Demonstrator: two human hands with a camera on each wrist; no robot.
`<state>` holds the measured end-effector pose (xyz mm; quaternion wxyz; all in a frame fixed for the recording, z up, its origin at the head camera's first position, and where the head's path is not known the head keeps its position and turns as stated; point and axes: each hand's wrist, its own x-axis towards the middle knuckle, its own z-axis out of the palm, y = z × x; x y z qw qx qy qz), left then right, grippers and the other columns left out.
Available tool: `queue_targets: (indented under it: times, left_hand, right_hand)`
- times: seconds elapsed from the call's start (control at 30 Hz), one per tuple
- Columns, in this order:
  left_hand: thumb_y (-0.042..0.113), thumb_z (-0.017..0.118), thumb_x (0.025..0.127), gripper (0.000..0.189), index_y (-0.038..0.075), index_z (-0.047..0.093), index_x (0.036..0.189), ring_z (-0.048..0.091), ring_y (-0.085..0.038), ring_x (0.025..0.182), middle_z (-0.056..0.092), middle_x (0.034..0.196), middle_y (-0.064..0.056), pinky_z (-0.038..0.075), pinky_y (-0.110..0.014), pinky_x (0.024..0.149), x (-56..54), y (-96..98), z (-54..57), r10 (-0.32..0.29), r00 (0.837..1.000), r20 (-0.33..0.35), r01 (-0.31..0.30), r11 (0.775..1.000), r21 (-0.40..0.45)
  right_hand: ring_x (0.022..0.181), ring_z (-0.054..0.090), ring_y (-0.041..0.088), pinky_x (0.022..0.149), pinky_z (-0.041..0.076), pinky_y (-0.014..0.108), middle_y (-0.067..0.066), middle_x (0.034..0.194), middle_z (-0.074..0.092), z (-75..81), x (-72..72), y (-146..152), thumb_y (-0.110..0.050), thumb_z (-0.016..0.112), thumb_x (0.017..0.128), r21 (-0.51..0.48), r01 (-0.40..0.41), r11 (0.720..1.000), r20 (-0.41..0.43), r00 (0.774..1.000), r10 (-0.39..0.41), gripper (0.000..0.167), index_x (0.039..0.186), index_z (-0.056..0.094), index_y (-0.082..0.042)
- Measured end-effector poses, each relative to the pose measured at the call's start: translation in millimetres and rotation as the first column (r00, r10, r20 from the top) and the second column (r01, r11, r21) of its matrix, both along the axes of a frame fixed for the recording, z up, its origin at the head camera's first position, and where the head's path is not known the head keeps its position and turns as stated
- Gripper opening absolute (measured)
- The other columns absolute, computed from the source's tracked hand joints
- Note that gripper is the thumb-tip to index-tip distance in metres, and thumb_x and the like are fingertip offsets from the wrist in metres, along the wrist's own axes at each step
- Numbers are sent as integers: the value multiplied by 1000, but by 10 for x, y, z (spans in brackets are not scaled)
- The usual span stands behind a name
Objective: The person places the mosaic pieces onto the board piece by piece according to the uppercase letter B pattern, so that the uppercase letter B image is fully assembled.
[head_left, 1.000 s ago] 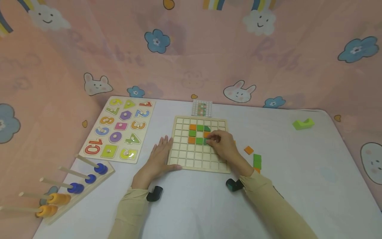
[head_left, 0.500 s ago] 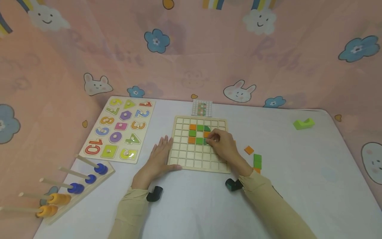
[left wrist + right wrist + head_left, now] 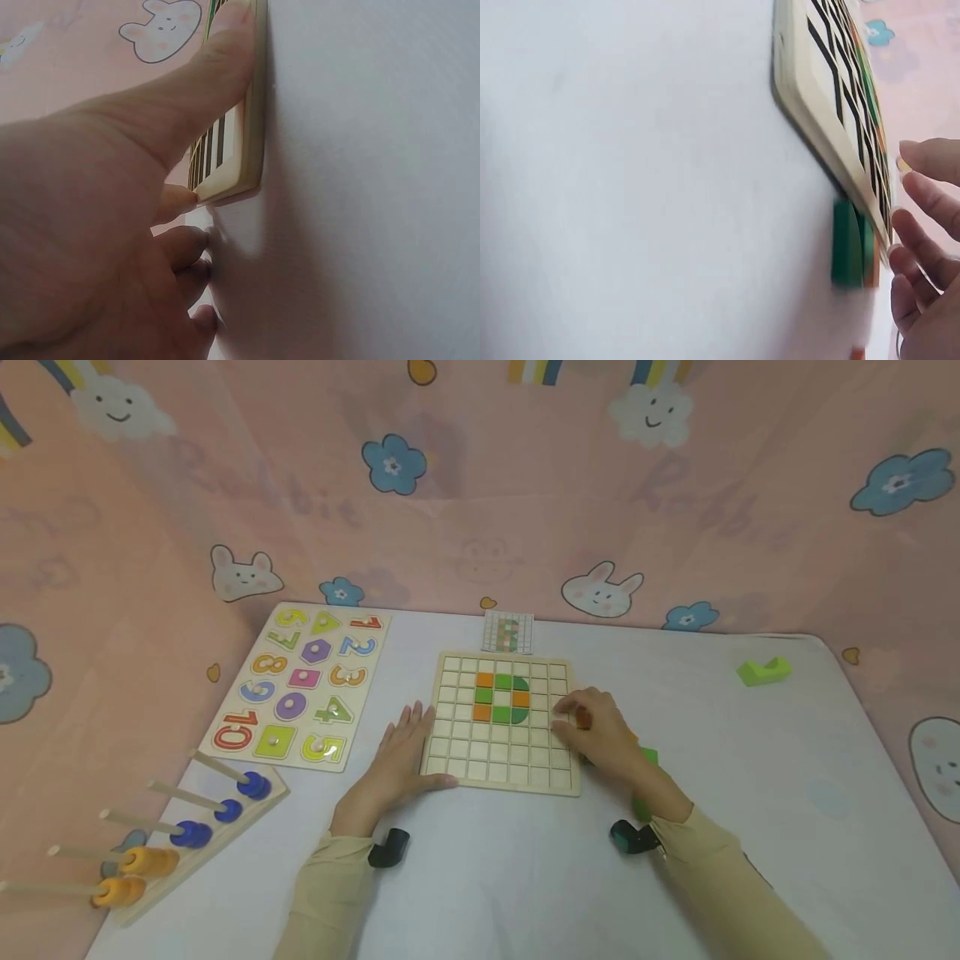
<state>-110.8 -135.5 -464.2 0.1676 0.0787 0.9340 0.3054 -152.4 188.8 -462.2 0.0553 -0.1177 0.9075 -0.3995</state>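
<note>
Green and orange tiles (image 3: 521, 699) sit on the grid board (image 3: 498, 750). At its left edge the left hand (image 3: 396, 758) rests straight-fingered; over its right, the right hand (image 3: 600, 732) arches, fingertips (image 3: 921, 189) apart. Only the right wrist view clearly shows a dark-green piece (image 3: 846, 244) beside it.

Looks to me like children's play corner; home or studio, I can't tell. Pink cloth backdrop (image 3: 517, 518), printed with bunnies (image 3: 600, 593), clouds (image 3: 126, 410) and flowers (image 3: 394, 464), rises behind white-covered table (image 3: 750, 760). On it I see toys: number puzzle (image 3: 324, 687), peg stacker (image 3: 217, 835), grid board (image 3: 480, 750) with coloured tiles (image 3: 483, 696).
</note>
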Motion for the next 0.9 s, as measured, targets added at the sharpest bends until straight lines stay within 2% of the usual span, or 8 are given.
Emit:
queue_targets:
  times: [0.17,0.37,0.53,0.73,0.9]
  left_hand:
    - [36,90,84,118,7,14,171,-3,-33,167,3,179,-15,-1,-52,138,-3,-7,-11,-4,1000,-3,4,1000,-8]
    - [37,89,85,119,7,13,171,-4,-33,167,2,179,-15,-1,-52,137,-13,-16,-19,-8,1000,-4,8,1000,-16]
    - [38,89,85,119,7,13,171,-4,-33,167,2,179,-15,-1,-52,138,-14,-13,-11,-10,1000,-4,10,1000,-19]
    - [37,90,84,119,7,14,171,-3,-33,167,3,179,-15,-1,-53,138,-10,-7,-8,-8,1000,-3,8,1000,-17]
    - [38,89,85,119,7,13,171,-3,-33,168,2,179,-14,-1,-52,138,-9,-3,-10,-11,1000,1,11,1000,-15]
  right_hand:
    - [124,46,38,102,47,56,22,136,60,49,32,243,-17,76,98,76,14,997,30,999,-16,35,130,69,-4]
    - [125,46,40,101,48,57,23,140,59,36,73,510,-17,81,94,124,-26,992,51,999,20,49,139,65,-6]
    - [132,44,42,110,46,66,22,147,53,60,129,639,-21,82,93,131,-20,991,122,992,3,57,144,62,-8]
    - [137,40,45,114,41,72,24,150,50,84,187,757,-21,85,90,124,-19,992,147,989,1,61,144,62,-7]
    - [139,36,50,112,40,76,27,152,43,98,229,874,-26,87,89,172,-13,985,163,986,-16,64,145,61,-8]
